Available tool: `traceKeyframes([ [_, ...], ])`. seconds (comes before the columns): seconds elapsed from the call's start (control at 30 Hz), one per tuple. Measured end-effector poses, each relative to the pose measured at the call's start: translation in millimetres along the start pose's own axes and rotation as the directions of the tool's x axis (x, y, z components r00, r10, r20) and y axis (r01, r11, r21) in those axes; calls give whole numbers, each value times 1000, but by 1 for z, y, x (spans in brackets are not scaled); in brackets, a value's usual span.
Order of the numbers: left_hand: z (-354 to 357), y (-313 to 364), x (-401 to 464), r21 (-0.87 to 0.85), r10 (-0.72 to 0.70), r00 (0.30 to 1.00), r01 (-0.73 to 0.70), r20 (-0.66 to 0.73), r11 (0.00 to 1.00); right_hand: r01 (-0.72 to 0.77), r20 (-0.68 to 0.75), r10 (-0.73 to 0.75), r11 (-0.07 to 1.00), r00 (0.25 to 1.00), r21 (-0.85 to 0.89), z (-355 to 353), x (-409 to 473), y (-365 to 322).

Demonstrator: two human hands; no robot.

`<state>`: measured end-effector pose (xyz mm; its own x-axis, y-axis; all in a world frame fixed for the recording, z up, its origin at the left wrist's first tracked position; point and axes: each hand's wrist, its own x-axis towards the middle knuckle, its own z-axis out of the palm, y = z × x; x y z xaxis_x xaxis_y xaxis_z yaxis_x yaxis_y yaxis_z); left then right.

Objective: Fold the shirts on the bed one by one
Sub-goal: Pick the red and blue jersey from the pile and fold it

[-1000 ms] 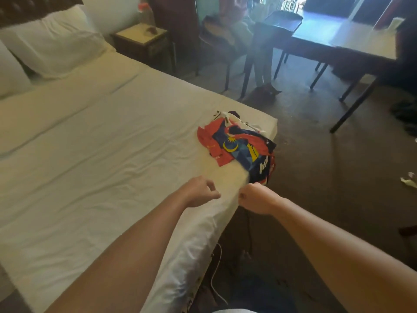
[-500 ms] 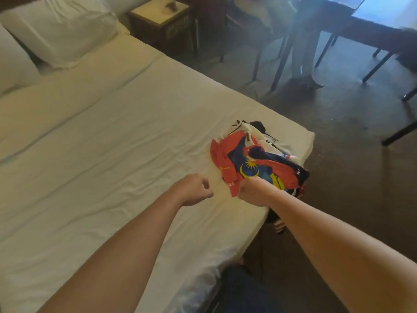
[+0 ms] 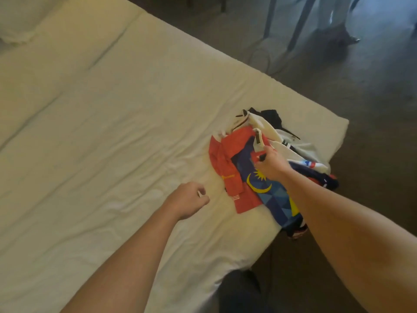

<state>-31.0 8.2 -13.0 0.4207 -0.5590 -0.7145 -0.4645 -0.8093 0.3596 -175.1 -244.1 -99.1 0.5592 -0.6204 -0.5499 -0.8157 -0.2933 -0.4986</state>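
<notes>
- at the bed (image 3: pixel 112 132) corner, shirts (image 3: pixel 266 177) are lying heaped.
- right hand (image 3: pixel 269 164) is pinching the top shirt's collar.
- left hand (image 3: pixel 188 199) is hovering just left of them, curled, holding nothing.

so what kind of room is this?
Likely a bedroom or hotel room: a bed with a white sheet, a pillow at its head, crumpled shirts piled near the corner, chair legs on the dark floor.
</notes>
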Motion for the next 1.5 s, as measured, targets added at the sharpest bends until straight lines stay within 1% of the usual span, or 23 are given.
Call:
traceKeyframes([
  [0.07, 8, -1, 9, -73, -15, 1000, 17, 19, 997, -108, -60, 131, 948, 990, 299, 1, 9, 1],
  [0.1, 12, -3, 11, -103, -21, 999, 24, 28, 994, -171, -39, 205, 894, 978, 415, 3, 11, -1],
  [0.13, 16, -5, 13, -125, -26, 999, 31, 35, 992, -236, -2, 272, 840, 962, 489, 4, 13, -3],
  [0.17, 20, -7, 14, -143, -30, 999, 35, 39, 989, -283, 24, 319, 800, 947, 529, 7, 16, -1],
  [0.23, 25, -11, 14, -175, -37, 999, 42, 36, 984, -391, 68, 416, 771, 907, 503, 14, 16, 5],
  [0.3, 28, -14, 10, -196, -41, 999, 47, 33, 979, -426, 75, 431, 823, 899, 376, 17, 9, 9],
  [0.37, 28, -16, 3, -209, -40, 999, 43, 20, 977, -374, 36, 374, 910, 927, 181, 19, -2, 7],
  [0.4, 27, -17, -2, -218, -42, 999, 43, 9, 975, -318, 13, 318, 946, 948, 56, 19, -10, 5],
  [0.47, 24, -18, -13, -230, -44, 999, 38, -17, 973, -200, -14, 200, 970, 980, -139, 20, -28, -3],
  [0.5, 21, -18, -20, -236, -41, 998, 31, -37, 971, -159, -10, 160, 969, 987, -189, 19, -39, -10],
  [0.63, 14, -22, -63, -270, -33, 991, -3, -127, 963, -29, 90, 38, 994, 995, -106, 16, -79, -38],
  [0.67, 13, -24, -77, -280, -31, 989, -11, -147, 960, -39, 131, 55, 991, 990, -125, 17, -90, -45],
  [0.73, 14, -30, -107, -293, -22, 984, -31, -177, 956, 20, 251, 24, 985, 968, -171, 13, -128, -71],
  [0.83, 14, -42, -160, -294, 6, 977, -70, -213, 953, 70, 294, -39, 993, 955, -96, 3, -205, -121],
  [0.93, 10, -57, -221, -317, 41, 965, -126, -260, 940, 99, 414, -83, 995, 906, -18, 5, -279, -177],
  [1.0, 5, -69, -263, -338, 68, 957, -166, -284, 926, 174, 463, -159, 985, 872, 12, 19, -318, -207],
  [1.1, -6, -89, -323, -446, 115, 952, -237, -284, 863, 276, 478, -289, 956, 829, 99, 35, -371, -250],
  [1.17, -14, -104, -361, -477, 142, 950, -265, -279, 838, 343, 485, -382, 924, 787, 171, 43, -407, -279],
  [1.27, -32, -125, -418, -492, 151, 933, -305, -328, 815, 459, 401, -519, 855, 755, 242, 44, -455, -318],
  [1.37, -59, -145, -470, -504, 88, 880, -346, -466, 792, 560, 294, -644, 762, 706, 325, 40, -487, -352],
  [1.43, -80, -157, -503, -498, 28, 820, -373, -571, 782, 605, 231, -714, 690, 661, 397, 41, -497, -373],
  [1.5, -100, -163, -533, -400, -4, 733, -366, -680, 840, 631, 200, -773, 614, 603, 473, 43, -505, -394],
])
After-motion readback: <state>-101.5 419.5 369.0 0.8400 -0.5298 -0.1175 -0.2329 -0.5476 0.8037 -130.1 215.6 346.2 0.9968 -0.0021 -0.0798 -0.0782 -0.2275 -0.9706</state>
